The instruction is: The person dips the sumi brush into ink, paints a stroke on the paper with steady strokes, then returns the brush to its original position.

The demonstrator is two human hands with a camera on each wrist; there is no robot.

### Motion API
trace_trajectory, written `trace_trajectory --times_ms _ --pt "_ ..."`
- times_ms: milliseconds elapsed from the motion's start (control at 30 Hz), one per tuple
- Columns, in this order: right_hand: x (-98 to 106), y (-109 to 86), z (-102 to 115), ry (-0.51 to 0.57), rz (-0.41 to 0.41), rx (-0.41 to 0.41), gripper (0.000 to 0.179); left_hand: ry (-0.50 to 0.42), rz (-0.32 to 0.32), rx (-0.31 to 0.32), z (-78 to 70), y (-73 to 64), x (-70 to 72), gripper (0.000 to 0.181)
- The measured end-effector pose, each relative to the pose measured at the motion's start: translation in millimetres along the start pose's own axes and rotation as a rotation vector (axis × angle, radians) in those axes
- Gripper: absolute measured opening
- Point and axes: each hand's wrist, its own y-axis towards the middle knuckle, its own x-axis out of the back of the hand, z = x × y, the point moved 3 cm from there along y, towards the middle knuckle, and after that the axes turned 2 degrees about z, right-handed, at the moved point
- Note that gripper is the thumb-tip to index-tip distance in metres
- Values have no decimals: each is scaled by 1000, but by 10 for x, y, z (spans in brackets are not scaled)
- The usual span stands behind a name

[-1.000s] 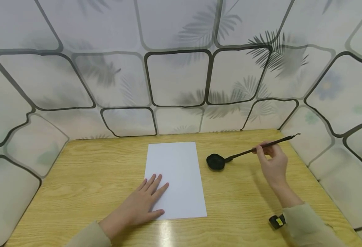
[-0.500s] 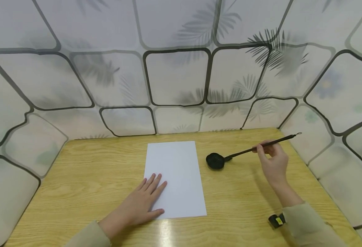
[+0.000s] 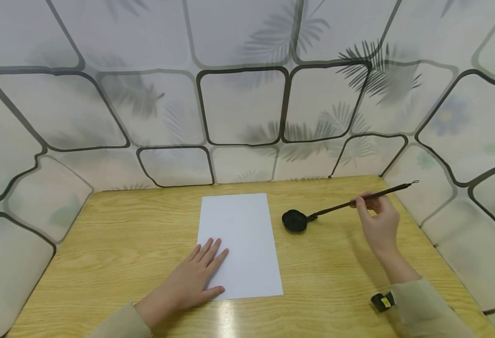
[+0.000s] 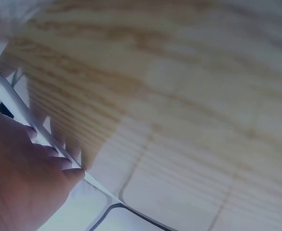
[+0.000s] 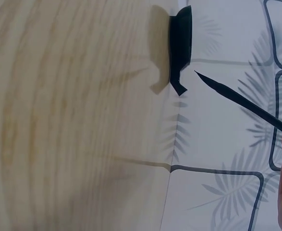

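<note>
A white sheet of paper [image 3: 245, 225] lies on the table. My left hand [image 3: 188, 279] rests flat on its lower left part, fingers spread; the left wrist view shows the fingers [image 4: 40, 149] along the sheet at its left edge. Right of the paper stands a small black ink dish [image 3: 294, 220] with a short stub handle. Between thumb and fingertips, my right hand [image 3: 380, 225] pinches a dark writing brush [image 3: 374, 195] with a hanging loop at its upper end. The brush slants down leftward. In the right wrist view, its pointed tip shows apart from the dish [image 5: 180, 43].
The wood-grain table [image 3: 137, 234] ends at a pale wall covering [image 3: 243, 108] with dark outlines and leaf prints, which also closes in both sides. A small black device with a yellow mark [image 3: 382, 301] sits by the right sleeve.
My right hand has shifted slightly to the right with the brush during the last half second. The left hand, paper and ink dish have stayed in place.
</note>
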Motion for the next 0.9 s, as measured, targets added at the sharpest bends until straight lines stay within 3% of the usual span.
trace_trajectory --times_ms 533,900 --pt "-176 141 184 155 -24 62 10 56 -65 -30 -11 -44 -20 69" --pt "-374 158 274 198 -17 85 9 83 -62 -53 5 -92 -81 73"
